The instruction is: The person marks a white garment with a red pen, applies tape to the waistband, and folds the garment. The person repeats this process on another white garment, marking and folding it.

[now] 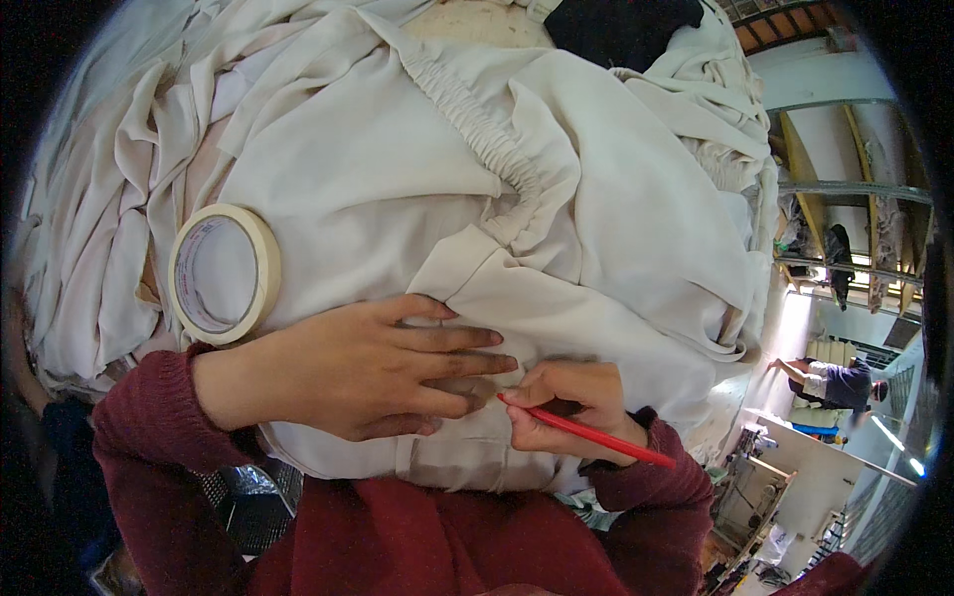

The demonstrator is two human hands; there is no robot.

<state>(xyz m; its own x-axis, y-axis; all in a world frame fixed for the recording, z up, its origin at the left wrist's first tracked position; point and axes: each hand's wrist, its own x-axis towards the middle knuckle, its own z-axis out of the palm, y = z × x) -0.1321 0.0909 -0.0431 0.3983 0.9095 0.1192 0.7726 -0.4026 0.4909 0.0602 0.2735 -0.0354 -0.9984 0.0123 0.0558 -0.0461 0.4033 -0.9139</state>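
Cream-coloured garment fabric (350, 149) lies spread before me, with a gathered elastic waistband (469, 123) running down its middle. My left hand (373, 372) rests flat on the cloth, fingers spread and pointing right. Close beside its fingertips, my right hand (570, 406) grips a thin red pencil or marker (596, 436). The tip of that red tool points at the fabric near my left fingers; whether it touches is hard to tell. A roll of masking tape (270, 272) sits on the cloth just above my left wrist.
More cream garments (141, 186) are heaped at the left and far side. A black cloth (622, 30) lies at the top. On the right, a person (835, 384) is some way off in the workshop, near overhead racks (857, 186) and a white table (812, 454).
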